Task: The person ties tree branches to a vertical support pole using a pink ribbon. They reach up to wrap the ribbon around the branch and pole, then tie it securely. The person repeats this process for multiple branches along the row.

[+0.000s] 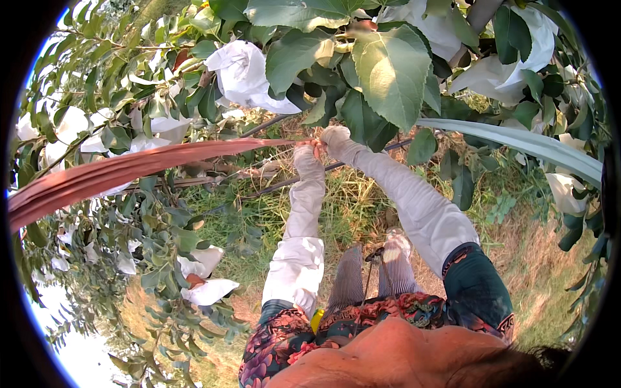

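My two hands meet in front of me under the leaves, both arms in long white sleeves that reach to the fingers. My left hand is closed at the narrow end of a long reddish-brown cloth strip, which runs taut to the left rim. Right beside it, my right hand is closed too, its fingertips turned toward the left ones; what it pinches is too small to make out. A pale blue cloth strip comes in from the right and goes out of sight behind leaves near my right hand.
Large green leaves hang just above my hands. White bags hang on branches all around. A thin dark pipe or branch crosses behind my hands. Grass covers the ground below, and a dark cord hangs at my front.
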Tool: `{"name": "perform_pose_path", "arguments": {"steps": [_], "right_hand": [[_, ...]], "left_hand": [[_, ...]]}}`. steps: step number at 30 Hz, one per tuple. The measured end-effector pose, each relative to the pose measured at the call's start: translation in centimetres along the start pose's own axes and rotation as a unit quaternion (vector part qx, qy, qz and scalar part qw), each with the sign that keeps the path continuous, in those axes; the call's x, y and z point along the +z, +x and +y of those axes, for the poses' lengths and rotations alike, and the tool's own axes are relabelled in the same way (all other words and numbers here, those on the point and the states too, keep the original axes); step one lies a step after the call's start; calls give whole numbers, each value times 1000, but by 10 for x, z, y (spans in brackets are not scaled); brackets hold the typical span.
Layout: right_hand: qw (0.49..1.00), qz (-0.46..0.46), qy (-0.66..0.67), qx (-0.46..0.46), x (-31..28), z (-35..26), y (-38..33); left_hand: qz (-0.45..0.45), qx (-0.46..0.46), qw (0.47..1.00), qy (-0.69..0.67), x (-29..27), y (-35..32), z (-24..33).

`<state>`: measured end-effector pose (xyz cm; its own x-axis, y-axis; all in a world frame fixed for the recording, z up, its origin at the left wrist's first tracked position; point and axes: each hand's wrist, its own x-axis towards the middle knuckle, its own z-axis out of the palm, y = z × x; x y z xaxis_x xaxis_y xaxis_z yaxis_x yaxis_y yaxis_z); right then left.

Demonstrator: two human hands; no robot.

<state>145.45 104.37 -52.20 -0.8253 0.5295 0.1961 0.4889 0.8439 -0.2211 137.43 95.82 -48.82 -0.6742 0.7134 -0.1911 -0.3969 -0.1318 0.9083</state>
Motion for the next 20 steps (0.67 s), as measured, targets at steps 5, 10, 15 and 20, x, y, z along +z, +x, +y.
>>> {"name": "perform_pose_path", "arguments": {"steps": [5, 10, 15, 20], "right_hand": [[993, 110, -9, 53, -41, -23, 2], [820, 63, 517, 237, -77, -41, 10], [409, 27, 859, 306, -72, -38, 10], [475, -6, 821, 316, -50, -29, 19]], "left_hand": [[83, 254, 922, 279, -2, -11, -12], [121, 195, 929, 290, 11, -13, -7], [88, 41, 992, -79, 20, -12, 3], [126, 84, 986, 72, 25, -18, 3]]}}
